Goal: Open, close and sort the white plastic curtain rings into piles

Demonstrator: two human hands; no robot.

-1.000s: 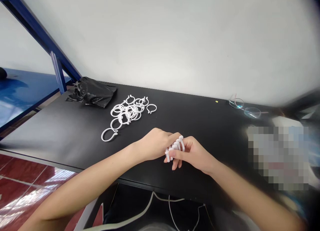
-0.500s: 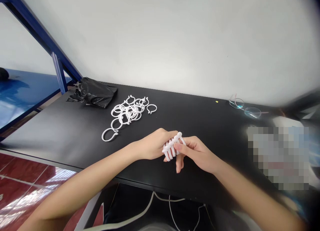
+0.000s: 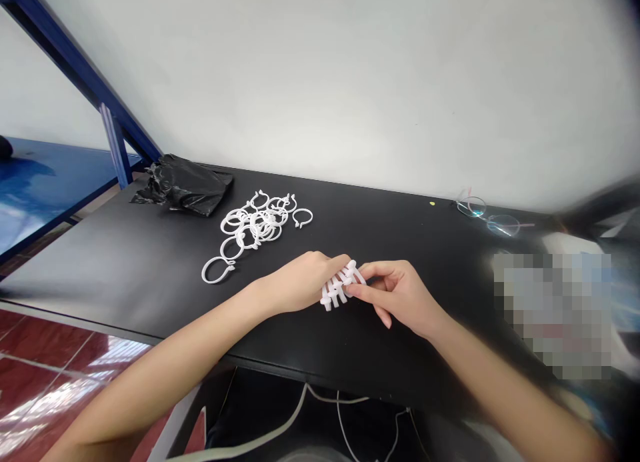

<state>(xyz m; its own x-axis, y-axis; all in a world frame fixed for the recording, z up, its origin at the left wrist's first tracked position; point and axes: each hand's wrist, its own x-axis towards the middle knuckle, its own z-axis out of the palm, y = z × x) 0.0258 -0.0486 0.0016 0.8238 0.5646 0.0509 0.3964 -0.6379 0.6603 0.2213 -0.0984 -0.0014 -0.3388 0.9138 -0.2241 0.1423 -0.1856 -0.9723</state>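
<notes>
Over the front of the black table, both my hands meet at a row of white plastic curtain rings (image 3: 336,293), open hoops with knobbed ends set side by side. My left hand (image 3: 309,281) is closed on this stack; its fingertips are hidden behind the rings. From the right, my right hand (image 3: 400,295) pinches the stack's right end between thumb and index finger, touching the last ring, while its other fingers curl below. Behind and to the left, a loose pile of the same curtain rings (image 3: 250,230) lies on the table, some overlapping.
A crumpled black plastic bag (image 3: 187,185) lies at the table's back left. Eyeglasses (image 3: 503,225) rest at the back right, near a blurred-out item (image 3: 555,315). A blue metal frame (image 3: 75,65) stands at left. Pale cables (image 3: 295,415) hang below the table edge (image 3: 280,371).
My right hand has drawn slightly right, and its lower fingers have come out from under the rings. The held rings have turned, their knobbed ends now spread more apart. The pile has stayed put.
</notes>
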